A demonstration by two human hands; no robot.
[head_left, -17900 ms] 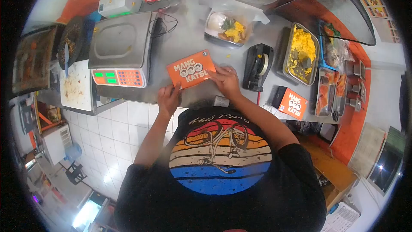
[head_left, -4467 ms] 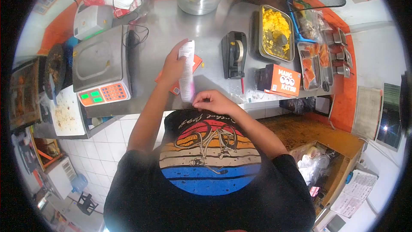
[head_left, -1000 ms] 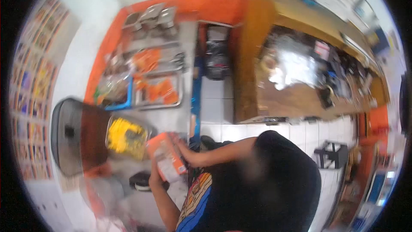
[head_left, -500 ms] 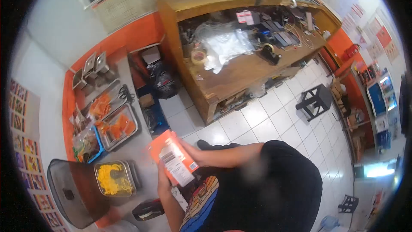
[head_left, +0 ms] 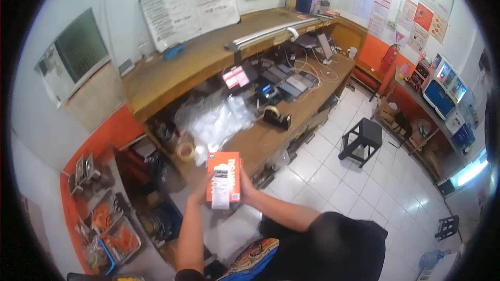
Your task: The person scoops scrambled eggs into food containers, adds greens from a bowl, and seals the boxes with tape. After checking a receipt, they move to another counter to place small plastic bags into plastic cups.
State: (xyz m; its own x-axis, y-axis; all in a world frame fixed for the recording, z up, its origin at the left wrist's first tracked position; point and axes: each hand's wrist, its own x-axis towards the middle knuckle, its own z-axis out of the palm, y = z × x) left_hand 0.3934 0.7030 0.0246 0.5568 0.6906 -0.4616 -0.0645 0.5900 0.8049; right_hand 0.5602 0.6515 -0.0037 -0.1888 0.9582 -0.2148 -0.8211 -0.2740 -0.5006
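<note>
Upright in front of me is an orange box with white lettering. A white printed label runs down its front and hangs past the lower edge. My left hand grips the box's left side, and my right hand clasps its right side. The fingers of both hands are mostly hidden behind the box. Just beyond it, at the wooden desk's near left corner, are a roll of tape and a heap of clear plastic bags.
Several phones and cables lie on the desk, with a black tape dispenser nearer. Trays of orange food stand on the lower-left counter. A black stool stands on the white tiled floor.
My view has swung from the food counter toward the desk. The box has moved with both hands to the desk's near corner and now stands straighter.
</note>
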